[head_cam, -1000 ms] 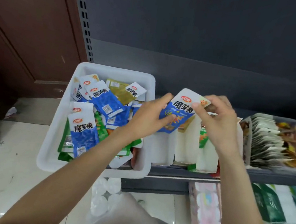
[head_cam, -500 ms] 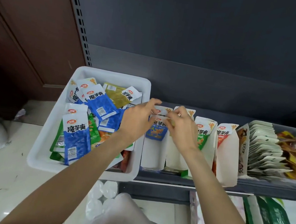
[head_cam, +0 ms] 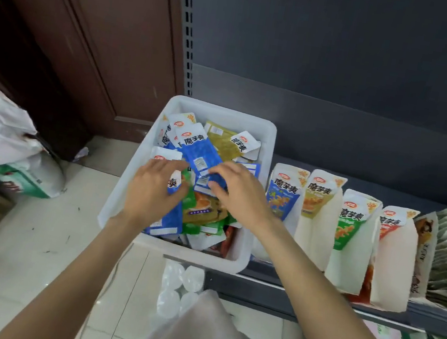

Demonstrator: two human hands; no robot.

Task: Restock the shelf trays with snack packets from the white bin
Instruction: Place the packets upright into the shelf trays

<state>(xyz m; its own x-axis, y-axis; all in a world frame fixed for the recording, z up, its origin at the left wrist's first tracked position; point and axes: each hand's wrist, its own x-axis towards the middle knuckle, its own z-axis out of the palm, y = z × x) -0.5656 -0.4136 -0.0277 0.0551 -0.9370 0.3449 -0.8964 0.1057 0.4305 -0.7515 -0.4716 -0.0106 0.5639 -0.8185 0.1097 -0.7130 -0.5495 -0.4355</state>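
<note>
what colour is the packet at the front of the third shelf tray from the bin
Green with a white top, the third-tray packet; it shows best in the head view.
</note>
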